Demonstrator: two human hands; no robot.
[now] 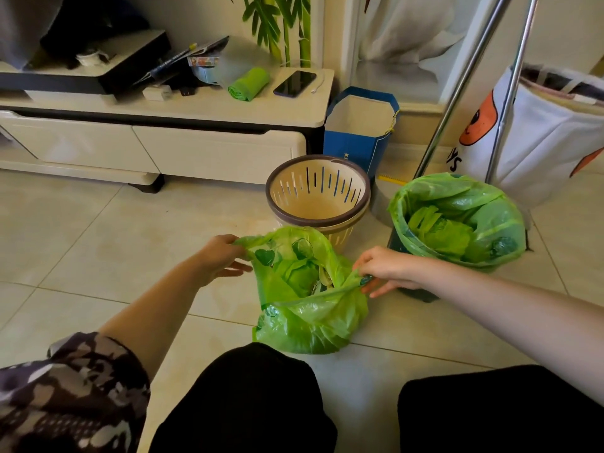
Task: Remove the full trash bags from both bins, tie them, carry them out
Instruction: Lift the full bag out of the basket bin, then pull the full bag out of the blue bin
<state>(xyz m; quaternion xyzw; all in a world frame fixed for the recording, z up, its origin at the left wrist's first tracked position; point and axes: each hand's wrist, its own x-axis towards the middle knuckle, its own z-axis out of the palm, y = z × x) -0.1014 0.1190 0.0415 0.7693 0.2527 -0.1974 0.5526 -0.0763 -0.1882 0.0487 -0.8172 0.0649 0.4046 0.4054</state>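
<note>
While the left hand point(218, 256) and right hand point(385, 273) pinch the green bag point(310, 308) rim at nine and three o'clock, drawing both corners together evenly should give a secure knot.

A green bag point(310, 308) sits on the floor tiles, out of its bin, mouth open and pulled wide, crumpled green scraps showing inside; just behind it stands a beige slatted bin point(318, 194) with a brown rim, unlined; to the right a dark bin point(400, 246) holds a second green bag point(457, 217), its edge folded over the rim, untied.
</note>
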